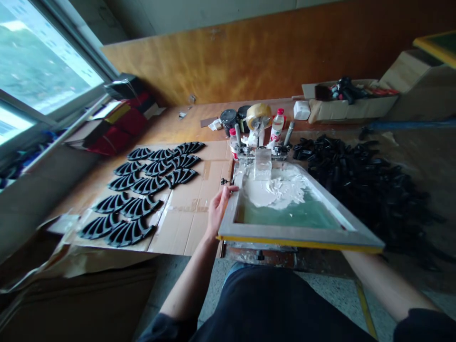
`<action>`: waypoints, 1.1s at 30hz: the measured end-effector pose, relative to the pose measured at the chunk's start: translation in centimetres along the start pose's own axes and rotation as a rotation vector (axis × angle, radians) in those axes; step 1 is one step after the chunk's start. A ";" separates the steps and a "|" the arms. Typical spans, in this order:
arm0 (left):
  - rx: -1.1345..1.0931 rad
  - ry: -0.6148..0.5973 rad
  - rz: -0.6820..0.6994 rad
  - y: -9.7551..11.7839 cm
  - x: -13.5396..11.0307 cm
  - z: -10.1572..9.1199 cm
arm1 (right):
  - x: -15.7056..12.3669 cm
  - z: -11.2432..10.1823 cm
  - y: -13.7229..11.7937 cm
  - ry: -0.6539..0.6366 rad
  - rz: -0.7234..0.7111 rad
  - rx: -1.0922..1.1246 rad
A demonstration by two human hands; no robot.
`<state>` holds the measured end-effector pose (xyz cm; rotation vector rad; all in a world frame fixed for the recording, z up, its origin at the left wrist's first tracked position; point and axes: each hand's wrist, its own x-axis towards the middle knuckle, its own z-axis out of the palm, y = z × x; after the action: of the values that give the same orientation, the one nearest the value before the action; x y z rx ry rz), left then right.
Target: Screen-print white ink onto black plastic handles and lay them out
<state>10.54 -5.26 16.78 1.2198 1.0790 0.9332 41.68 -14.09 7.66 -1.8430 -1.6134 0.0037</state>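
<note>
A printing screen frame [299,235] is tilted up in front of me, its green mesh holding a smear of white ink [276,190]. My left hand [218,209] grips the frame's left rail, fingers wrapped round its edge. My right forearm [377,285] runs under the raised frame, and my right hand is hidden behind it. A clear squeegee [262,164] rests at the far end of the screen by the hinge clamps.
Rows of black fan-shaped pieces [142,190] lie on flattened cardboard [188,209] at left. A heap of black parts [370,185] fills the right. Bottles [277,126], jars [228,119] and a tape roll [259,115] stand behind the screen. An open carton [349,107] sits at back right.
</note>
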 end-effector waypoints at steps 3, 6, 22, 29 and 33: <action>0.101 -0.105 -0.133 -4.1 -1.4 -1.3 | 3.1 -2.0 1.1 0.062 0.094 -0.027; 0.222 -0.143 -0.201 -8.0 -1.5 -1.7 | 6.2 -0.8 -2.5 0.003 0.008 0.021; 0.292 -0.069 -0.242 -12.3 -0.8 -1.4 | 0.6 1.0 -8.5 -0.694 -0.615 0.030; 0.331 -0.110 -0.208 -12.4 -0.7 -1.6 | 0.7 2.1 -9.1 -0.511 -0.502 -0.026; 0.294 -0.111 -0.219 -12.2 -0.8 -1.6 | -1.1 2.0 -9.3 -0.515 -0.543 0.018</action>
<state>8.60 -7.22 4.77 1.3425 1.2613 0.5458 32.42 -14.06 10.10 -1.3984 -2.4191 0.2705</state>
